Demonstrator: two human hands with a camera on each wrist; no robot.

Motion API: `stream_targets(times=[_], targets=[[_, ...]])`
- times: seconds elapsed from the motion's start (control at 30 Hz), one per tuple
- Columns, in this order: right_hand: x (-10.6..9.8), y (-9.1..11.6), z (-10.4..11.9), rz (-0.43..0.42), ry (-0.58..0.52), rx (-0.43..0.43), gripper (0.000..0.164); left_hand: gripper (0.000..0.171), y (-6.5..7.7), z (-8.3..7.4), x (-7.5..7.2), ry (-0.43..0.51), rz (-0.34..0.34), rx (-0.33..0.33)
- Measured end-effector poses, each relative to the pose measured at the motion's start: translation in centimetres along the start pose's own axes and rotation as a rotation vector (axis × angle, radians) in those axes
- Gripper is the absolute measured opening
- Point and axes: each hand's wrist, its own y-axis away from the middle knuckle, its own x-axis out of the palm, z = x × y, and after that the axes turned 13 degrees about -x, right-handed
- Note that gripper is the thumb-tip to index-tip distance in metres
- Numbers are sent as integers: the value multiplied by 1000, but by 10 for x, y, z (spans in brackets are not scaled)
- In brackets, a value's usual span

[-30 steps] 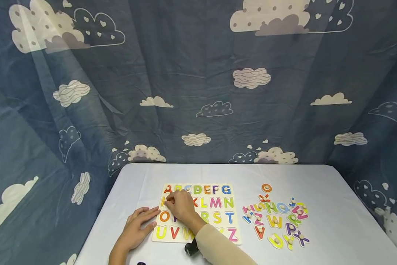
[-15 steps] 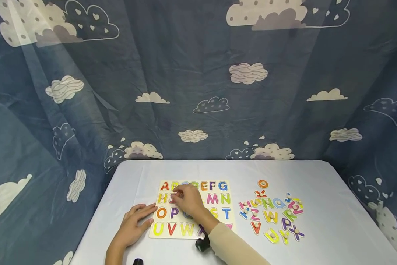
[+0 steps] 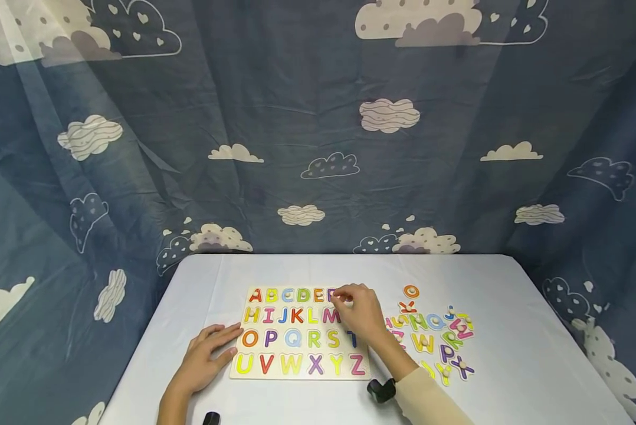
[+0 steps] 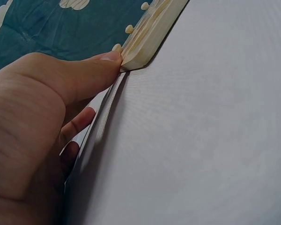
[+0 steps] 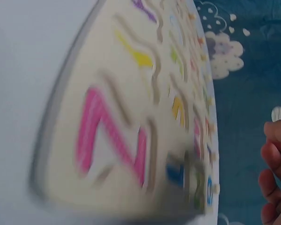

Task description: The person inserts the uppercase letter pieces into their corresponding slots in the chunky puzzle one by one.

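Note:
A wooden alphabet puzzle board (image 3: 302,378) lies on the white table, with knobbed letter pieces such as the A (image 3: 255,295) in its top row and the H (image 3: 251,314) below. My left hand (image 3: 203,357) rests at the board's left side, fingers extended; in the left wrist view its thumb (image 4: 91,75) touches the board's corner. My right hand (image 3: 360,313) hovers over the right end of the upper rows, hiding the G and N places. Its loosely curled fingers (image 5: 274,159) show nothing between them in the right wrist view.
Loose knobbed letters lie right of the board, among them an orange O (image 3: 411,291), a yellow W (image 3: 422,342) and a purple X (image 3: 462,367). My right forearm covers some. A dark cloud-print curtain (image 3: 275,106) hangs behind the table (image 3: 530,354).
My right hand has moved right across the board, from the H, over the I, to the right end of the upper rows. My left hand stays beside the board. The head view has shifted slightly.

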Motion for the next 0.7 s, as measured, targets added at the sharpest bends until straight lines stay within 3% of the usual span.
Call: stream_targets(times=[0.2,0.4,0.7], targets=[[-27,28,-33,-47,146,71,10,43,0,-2,-2,7,-3,9],[-36,54,-53,-19,275,131,12,43,2,0,-2,4,-12,9],[-44,63,-58,46,295,186,18,43,1,1,-1,13,-20,26]])
